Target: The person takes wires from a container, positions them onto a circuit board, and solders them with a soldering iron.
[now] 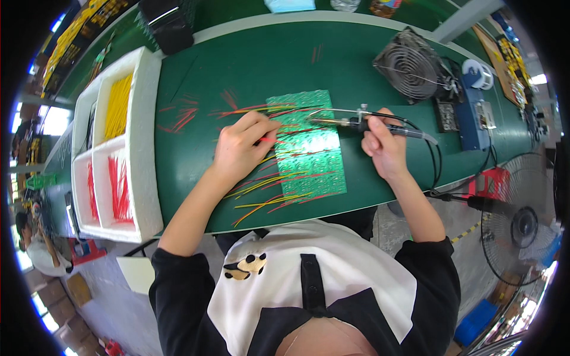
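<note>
A green circuit board panel (325, 155) lies on the bench, with red, yellow and dark wires sticking out past its left edge. My left hand (243, 145) is at that edge, its fingers pinched together on a thin red wire (268, 140). In my right hand (386, 145) is a soldering iron (356, 123), its tip pointing left over the upper part of the panel. A thin metal feed tube (341, 111) is clamped along the iron and ends near the tip. More yellow wires (252, 187) fan out below my left hand.
At left stands a white foam box (151, 148) with yellow and red wires in its compartments. Loose red wire pieces (185, 118) lie beside it. A small square fan (409, 68) and a blue solder feeder (472, 118) with a spool stand at right. Cables trail from the iron.
</note>
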